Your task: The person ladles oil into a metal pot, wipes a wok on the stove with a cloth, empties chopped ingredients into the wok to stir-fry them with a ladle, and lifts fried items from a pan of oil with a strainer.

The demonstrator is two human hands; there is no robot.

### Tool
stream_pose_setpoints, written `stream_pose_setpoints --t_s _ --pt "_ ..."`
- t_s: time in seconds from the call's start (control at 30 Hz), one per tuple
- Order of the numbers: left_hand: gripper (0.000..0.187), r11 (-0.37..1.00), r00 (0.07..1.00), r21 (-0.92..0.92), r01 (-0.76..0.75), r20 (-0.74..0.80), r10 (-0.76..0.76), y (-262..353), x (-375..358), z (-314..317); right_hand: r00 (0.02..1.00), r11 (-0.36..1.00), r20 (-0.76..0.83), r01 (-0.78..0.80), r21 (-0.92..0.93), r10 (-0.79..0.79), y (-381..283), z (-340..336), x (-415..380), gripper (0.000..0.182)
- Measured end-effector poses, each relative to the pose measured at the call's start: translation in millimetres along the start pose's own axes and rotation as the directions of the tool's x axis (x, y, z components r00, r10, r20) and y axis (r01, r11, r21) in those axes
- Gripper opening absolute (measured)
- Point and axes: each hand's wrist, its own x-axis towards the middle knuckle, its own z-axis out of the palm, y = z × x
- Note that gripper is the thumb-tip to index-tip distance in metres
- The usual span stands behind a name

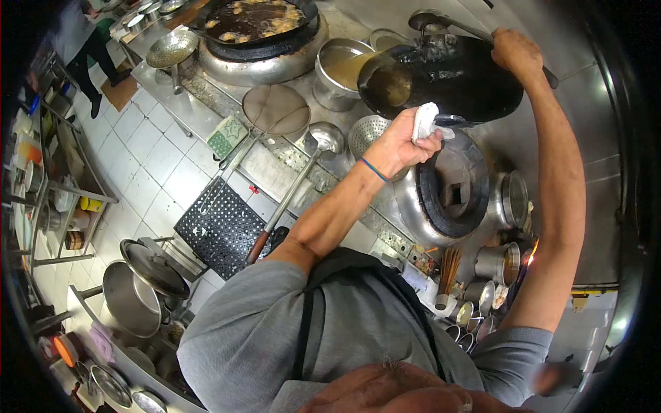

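Observation:
A black wok (475, 82) is tilted above the round burner (451, 186), with brownish liquid at its left lip. Beside that lip stands a metal pot (334, 93) holding similar liquid. My left hand (403, 141) is closed around a folded white cloth (425, 122) at the wok's near rim; the exact grip on the rim is hidden. My right hand (516, 54) is wrapped around the handle of a dark ladle (465, 26) above the wok's far right side. The ladle's bowl is at the far rim.
Another wok (255, 20) with frying food stands at the far left. A strainer (277, 113), a long-handled ladle (327, 138) and a perforated skimmer (365, 138) lie nearby. A small flame (533, 253) burns by pots at right. A person's legs (89, 65) show at upper left.

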Motion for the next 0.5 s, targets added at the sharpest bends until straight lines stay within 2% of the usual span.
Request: stream_pose_setpoints --t_s 0.2,0.3,0.4,0.5 --pt "0.041 0.993 0.977 -0.086 0.078 0.203 -0.059 17 -3 -9 0.997 0.999 -0.05 0.054 0.001 -0.054 -4 -4 11 0.031" --pt "0.038 0.988 0.977 -0.136 0.067 0.211 -0.037 24 -6 -12 0.997 0.998 -0.06 0.06 0.036 -0.057 -12 -15 18 0.028" --pt "0.036 0.979 0.953 -0.167 0.116 0.297 -0.062 28 -3 -22 0.956 0.99 -0.263 0.14 0.014 -0.131 -17 -8 32 0.02" --pt "0.035 0.98 0.92 -0.139 0.145 0.383 -0.082 27 1 -28 0.998 0.997 -0.008 0.061 0.056 -0.061 -24 -33 34 0.029"
